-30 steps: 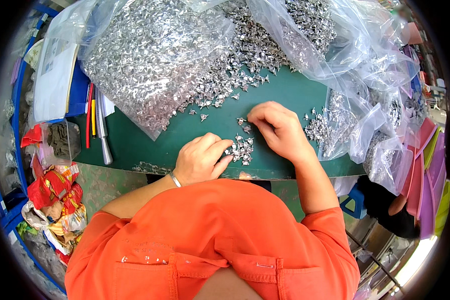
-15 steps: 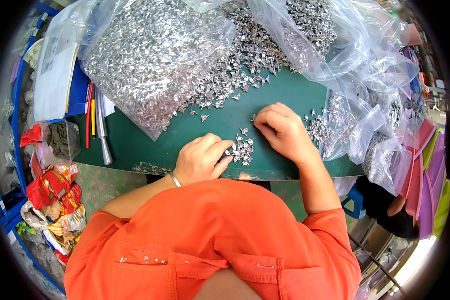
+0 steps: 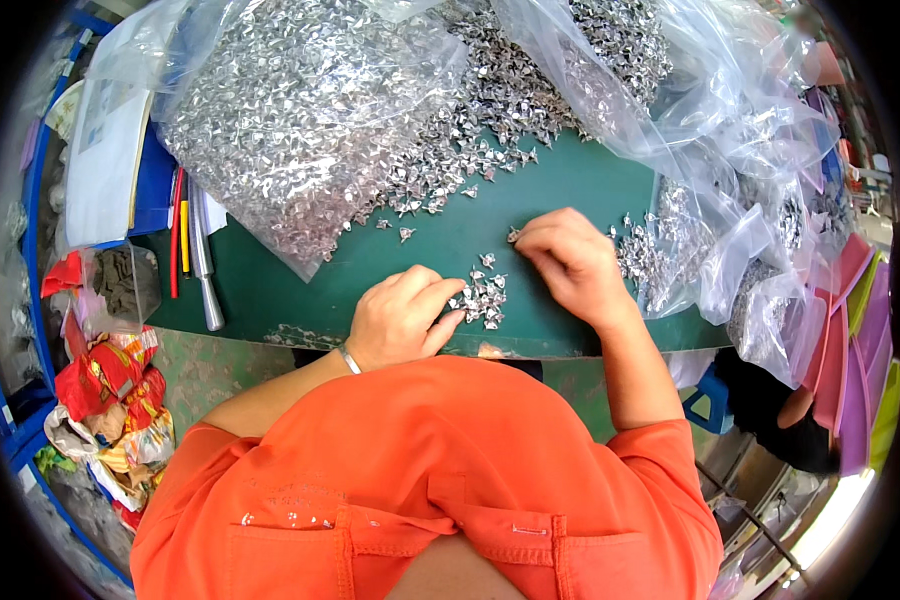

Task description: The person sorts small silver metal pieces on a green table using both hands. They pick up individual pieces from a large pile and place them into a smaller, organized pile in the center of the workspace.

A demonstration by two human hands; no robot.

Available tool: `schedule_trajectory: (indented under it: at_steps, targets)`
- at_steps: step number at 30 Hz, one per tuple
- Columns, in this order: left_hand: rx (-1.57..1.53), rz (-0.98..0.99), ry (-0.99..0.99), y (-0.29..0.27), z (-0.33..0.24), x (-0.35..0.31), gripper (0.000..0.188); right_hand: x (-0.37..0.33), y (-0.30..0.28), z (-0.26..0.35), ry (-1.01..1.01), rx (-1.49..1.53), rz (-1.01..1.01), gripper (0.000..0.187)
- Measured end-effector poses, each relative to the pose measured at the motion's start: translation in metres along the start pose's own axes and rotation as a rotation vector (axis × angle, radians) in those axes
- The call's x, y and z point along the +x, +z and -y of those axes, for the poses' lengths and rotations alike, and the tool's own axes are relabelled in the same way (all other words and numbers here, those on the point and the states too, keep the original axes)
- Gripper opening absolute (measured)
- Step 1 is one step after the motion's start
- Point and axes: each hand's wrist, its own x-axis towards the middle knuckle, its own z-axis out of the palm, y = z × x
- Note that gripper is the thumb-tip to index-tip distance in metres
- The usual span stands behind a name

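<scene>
Small metal pieces [image 3: 482, 300] on green worktop [image 3: 300, 290]: your left hand [image 3: 402, 318] corrals them, grip loose; right hand [image 3: 568, 262] pinches one [image 3: 513, 235]—keep pile tight.

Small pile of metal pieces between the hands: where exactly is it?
In the head view the small pile of metal pieces lies on the green mat near its front edge, just right of the left hand fingertips and below-left of the right hand.
</scene>
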Motion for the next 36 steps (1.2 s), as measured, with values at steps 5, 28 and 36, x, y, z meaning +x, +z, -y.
schedule_trajectory:
  at_steps: [5,28,36]
  targets:
    - [0.014,-0.004,0.009,0.0,0.001,0.0,0.031,-0.007,-0.01,-0.006,0.231,-0.026,-0.217,0.015]
    - [0.012,-0.017,0.016,-0.001,-0.001,0.0,0.031,0.042,0.009,-0.006,0.089,0.015,-0.015,0.015]
    - [-0.021,-0.024,0.027,0.001,0.001,0.0,0.031,0.04,0.025,-0.004,-0.098,-0.098,0.019,0.013]
